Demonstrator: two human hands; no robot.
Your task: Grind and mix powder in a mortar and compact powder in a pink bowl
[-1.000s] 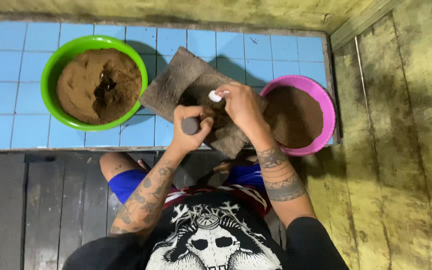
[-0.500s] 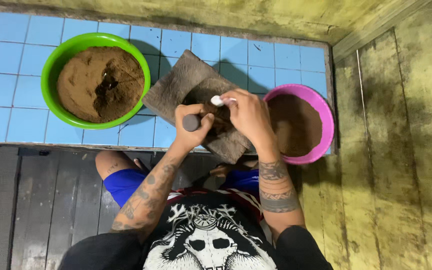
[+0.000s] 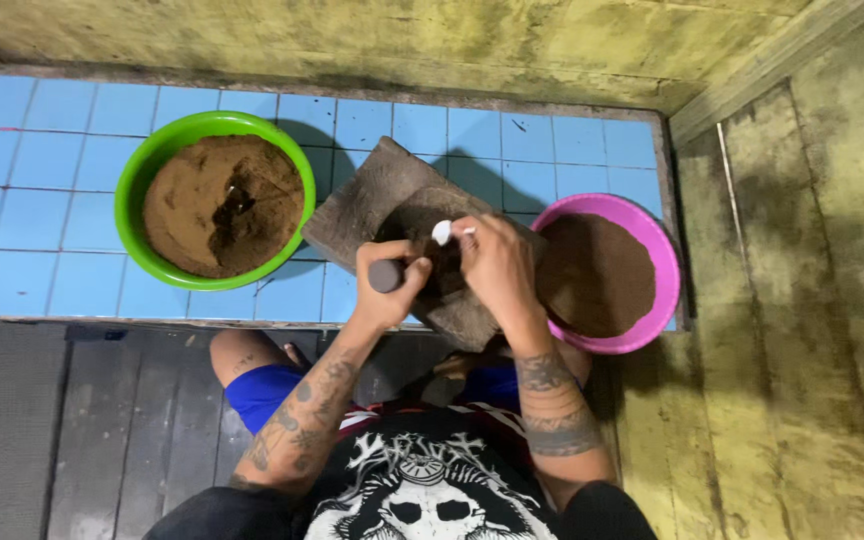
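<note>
Head view: left hand (image 3: 389,290) grips dark cylindrical container (image 3: 385,276), right hand (image 3: 492,265) pinches small white spoon (image 3: 443,232) over slanted grey stone slab (image 3: 372,200), steadying brown powder between flanking basins.

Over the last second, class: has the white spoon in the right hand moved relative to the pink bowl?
Cannot tell: the white spoon sits about equally left of the pink bowl; the camera shifted.

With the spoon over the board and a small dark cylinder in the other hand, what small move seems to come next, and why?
Probably tipping the white spoon toward the small dark cylinder. The right hand holds the spoon just above the wooden board, right beside the cylinder gripped in the left hand. Both hands meet over the board, between the green bowl and the pink bowl of brown powder.
</note>
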